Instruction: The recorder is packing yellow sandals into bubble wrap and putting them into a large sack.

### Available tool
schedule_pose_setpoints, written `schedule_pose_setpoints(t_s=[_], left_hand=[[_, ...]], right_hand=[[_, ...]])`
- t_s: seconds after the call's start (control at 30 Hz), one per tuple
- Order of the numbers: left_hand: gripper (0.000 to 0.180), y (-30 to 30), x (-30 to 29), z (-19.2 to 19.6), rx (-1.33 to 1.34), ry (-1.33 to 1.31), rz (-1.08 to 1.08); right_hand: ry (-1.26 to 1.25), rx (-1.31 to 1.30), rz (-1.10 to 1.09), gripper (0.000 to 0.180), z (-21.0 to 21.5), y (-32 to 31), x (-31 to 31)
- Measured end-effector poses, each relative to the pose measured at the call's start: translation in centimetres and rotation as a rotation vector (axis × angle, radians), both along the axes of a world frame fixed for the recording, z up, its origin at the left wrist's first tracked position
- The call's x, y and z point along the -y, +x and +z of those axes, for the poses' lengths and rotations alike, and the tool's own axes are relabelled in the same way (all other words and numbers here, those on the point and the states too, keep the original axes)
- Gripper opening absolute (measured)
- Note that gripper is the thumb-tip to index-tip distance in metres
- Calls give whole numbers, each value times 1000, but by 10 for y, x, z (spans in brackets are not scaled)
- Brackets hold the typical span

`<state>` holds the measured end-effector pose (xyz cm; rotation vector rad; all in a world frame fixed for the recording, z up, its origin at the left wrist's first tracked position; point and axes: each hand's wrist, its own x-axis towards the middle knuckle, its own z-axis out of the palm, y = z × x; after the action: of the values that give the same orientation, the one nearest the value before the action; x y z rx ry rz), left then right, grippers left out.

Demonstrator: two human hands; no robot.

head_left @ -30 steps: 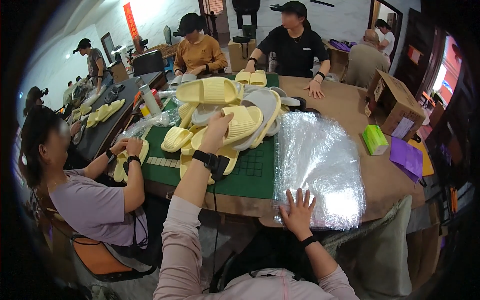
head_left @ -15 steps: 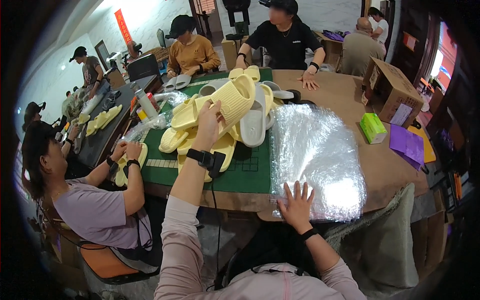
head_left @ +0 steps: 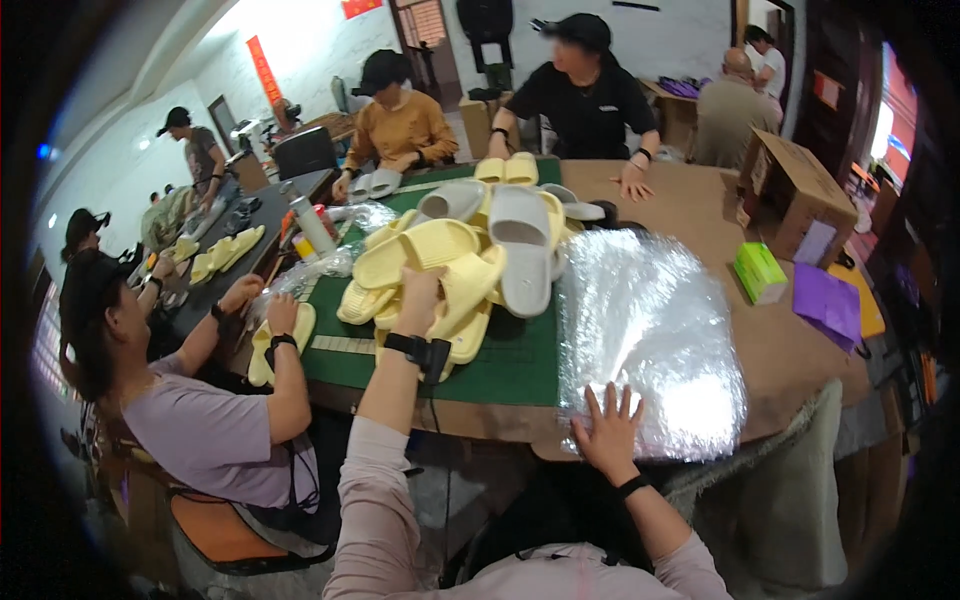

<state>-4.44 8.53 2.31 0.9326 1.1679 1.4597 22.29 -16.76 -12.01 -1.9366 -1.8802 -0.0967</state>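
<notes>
My left hand [head_left: 421, 297] reaches into a pile of yellow and grey slippers on the green mat [head_left: 520, 362]. Its fingers are curled and closed at a yellow slipper [head_left: 405, 258] lying on top of the pile; the fingertips are partly hidden. Just right of that hand, another yellow slipper [head_left: 468, 290] leans at a slant. A grey slipper [head_left: 521, 262] rests toward the pile's right side. My right hand [head_left: 608, 432] lies flat with fingers spread on the near edge of a stack of clear plastic bags [head_left: 645, 320].
A co-worker at the left handles a yellow slipper [head_left: 283, 340]. Two more people work across the brown table [head_left: 690, 200]. At the right are a green packet [head_left: 760, 273], a purple bag [head_left: 828, 306] and an open cardboard box [head_left: 797, 195]. A spray can [head_left: 312, 225] stands left of the pile.
My left hand has come down and toward me from holding a yellow slipper raised above the pile. My right hand stays on the plastic bags. The whole view has shifted slightly.
</notes>
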Motion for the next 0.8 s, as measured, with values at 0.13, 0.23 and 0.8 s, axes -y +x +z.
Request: schedule_pose_setpoints(t_s=[0.13,0.23,0.8], left_hand=[[45,-11,-8,-14,150,43,-221],[43,-9,-6,-11,133,1,-241],[42,116,180,67,426,312,-411]], right_hand=[[-28,0,-13,59,-1,-1,3],[-18,5,4,60,-4,-1,3],[-49,-31,-28,61,-4,1,3]])
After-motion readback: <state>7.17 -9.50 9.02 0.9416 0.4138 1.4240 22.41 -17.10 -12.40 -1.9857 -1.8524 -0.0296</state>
